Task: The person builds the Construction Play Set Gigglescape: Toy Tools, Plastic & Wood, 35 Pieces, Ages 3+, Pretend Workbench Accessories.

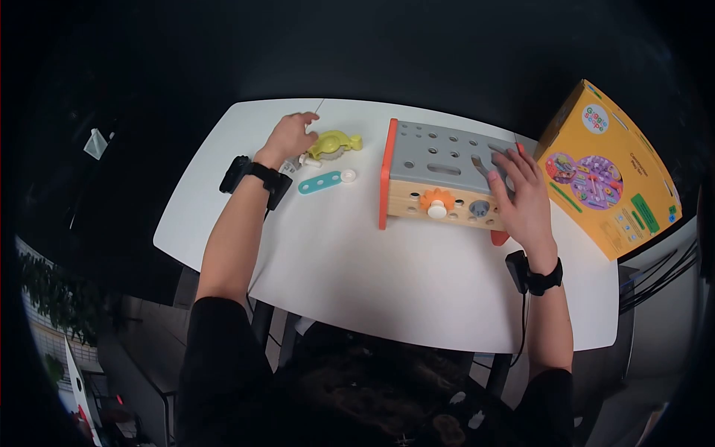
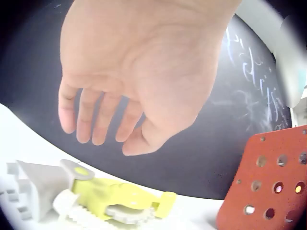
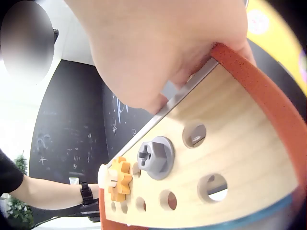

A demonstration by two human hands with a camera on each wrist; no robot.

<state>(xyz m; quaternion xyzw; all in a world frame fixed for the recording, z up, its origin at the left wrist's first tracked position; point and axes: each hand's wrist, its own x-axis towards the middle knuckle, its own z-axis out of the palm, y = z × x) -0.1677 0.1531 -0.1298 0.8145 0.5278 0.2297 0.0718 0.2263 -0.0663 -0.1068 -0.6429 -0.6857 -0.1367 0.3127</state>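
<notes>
1. So, left hand empty, fingers loose, by the green toy saw; sloppy reach could shove that off the table's far edge.
2. Right hand grips the right end of the toy bench, beside the yellow box; pushing sideways could ram the box off.

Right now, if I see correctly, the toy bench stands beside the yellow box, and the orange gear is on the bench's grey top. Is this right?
Not quite: the head view shows the orange gear on the wooden side, not the grey top. The toy bench does stand beside the yellow box.
</notes>
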